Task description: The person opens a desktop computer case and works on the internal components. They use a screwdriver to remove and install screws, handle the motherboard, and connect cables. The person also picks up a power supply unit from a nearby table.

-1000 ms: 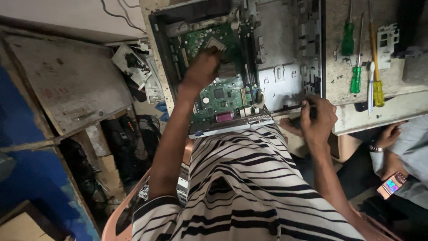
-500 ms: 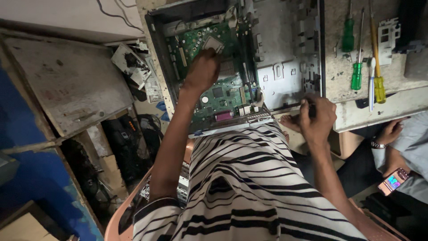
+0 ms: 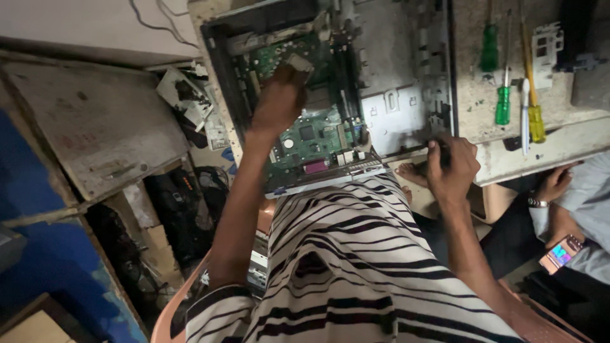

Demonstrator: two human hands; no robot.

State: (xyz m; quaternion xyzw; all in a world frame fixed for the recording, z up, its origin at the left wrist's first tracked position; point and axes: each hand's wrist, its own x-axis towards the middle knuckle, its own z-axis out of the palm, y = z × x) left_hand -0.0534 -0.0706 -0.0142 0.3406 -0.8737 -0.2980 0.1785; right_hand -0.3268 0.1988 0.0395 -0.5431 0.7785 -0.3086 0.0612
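A worn, pale-topped desk [image 3: 572, 143] carries an opened grey metal desktop computer case [image 3: 406, 82] lying flat on its side, its open face up so that the boards inside can be reached from above; its near end overhangs the desk's near edge, close to the person's striped lap. Inside the case, toward its left wall, sits the green rectangular circuit board [image 3: 314, 136], flat on the case floor with its connectors facing the near edge. The left hand [image 3: 278, 105] reaches deep over the far part of that board, fingers curled down onto a small pale part; whether it actually pinches the part cannot be told, as the knuckles hide the tips. The right hand [image 3: 451, 166] is closed over the near right corner of the case at the desk's near edge, apparently bracing it so it does not slide while the other hand works. Toward the desk's right edge, within easy reach, lie two green-handled screwdrivers [image 3: 503, 105], a yellow-handled screwdriver [image 3: 537, 121] and a white plastic bracket [image 3: 546, 47]. Beyond the desk's right corner another person's hands hold a small phone [image 3: 560, 254].
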